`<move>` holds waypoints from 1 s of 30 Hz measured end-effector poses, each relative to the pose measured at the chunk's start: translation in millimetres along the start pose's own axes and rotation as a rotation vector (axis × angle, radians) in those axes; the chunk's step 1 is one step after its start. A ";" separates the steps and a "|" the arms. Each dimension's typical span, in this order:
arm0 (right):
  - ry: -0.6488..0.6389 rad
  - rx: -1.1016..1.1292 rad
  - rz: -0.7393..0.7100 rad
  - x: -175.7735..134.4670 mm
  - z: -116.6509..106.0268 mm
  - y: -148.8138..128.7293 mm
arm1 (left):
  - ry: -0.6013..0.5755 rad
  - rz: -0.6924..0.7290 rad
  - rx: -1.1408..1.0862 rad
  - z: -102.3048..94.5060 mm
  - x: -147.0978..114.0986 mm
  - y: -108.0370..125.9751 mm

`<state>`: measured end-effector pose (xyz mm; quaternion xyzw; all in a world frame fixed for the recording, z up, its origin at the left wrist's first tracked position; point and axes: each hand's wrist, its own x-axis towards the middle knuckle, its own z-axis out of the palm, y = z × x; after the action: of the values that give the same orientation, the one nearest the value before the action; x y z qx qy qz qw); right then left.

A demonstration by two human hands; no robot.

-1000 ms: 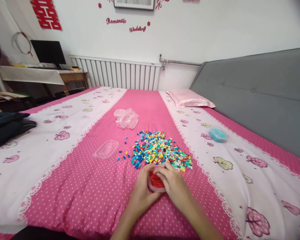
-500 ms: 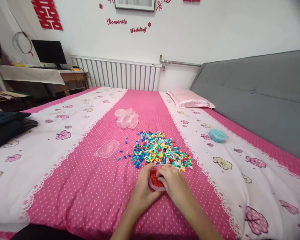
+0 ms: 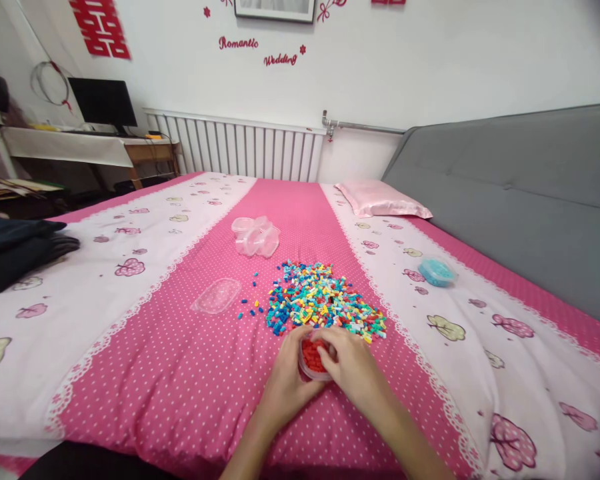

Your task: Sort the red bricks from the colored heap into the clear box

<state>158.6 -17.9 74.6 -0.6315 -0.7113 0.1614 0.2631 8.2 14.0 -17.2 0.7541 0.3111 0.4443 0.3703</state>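
Note:
A small clear plastic box (image 3: pixel 307 371) filled with red toy bricks (image 3: pixel 312 353) rests on the bed near me. My left hand (image 3: pixel 286 377) is closed around its left side, thumb at the near edge and fingers at the far edge. My right hand (image 3: pixel 353 363) curls over the box's right side, its thumb above the red bricks; some of its fingertips are hidden. Just beyond both hands spreads a pile of small mixed-colour toy bricks (image 3: pixel 320 293), with a few strays to its left.
A clear lid (image 3: pixel 219 296) lies left of the pile. Several clear containers (image 3: pixel 256 237) are grouped farther back. On the right sits a closed box of light-blue pieces (image 3: pixel 437 272). A pink pillow (image 3: pixel 380 199), dark folded clothes (image 3: pixel 23 253) and a grey headboard (image 3: pixel 510 193) surround the bed.
My right hand has shifted slightly: its fingers have drawn up from the red bricks toward the rim, and its thumb is more apart. The left hand keeps its hold on the box.

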 end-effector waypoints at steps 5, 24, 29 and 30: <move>-0.147 -0.217 -0.056 1.7 -3.0 -5.3 | -0.004 -0.007 -0.010 0.9 -0.9 -2.3; -0.109 -0.216 -0.060 5.5 -5.3 0.6 | 0.006 -0.012 -0.014 1.9 -0.7 -0.3; -0.093 -0.196 0.020 3.8 -5.0 6.0 | 0.006 -0.021 0.011 1.0 0.8 3.2; -0.097 -0.196 0.022 3.9 -3.9 5.7 | 0.009 -0.019 0.007 0.8 1.1 3.7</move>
<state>165.3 -13.5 75.2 -0.6535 -0.7285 0.1243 0.1637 9.9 12.6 -14.0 0.7505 0.3216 0.4428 0.3704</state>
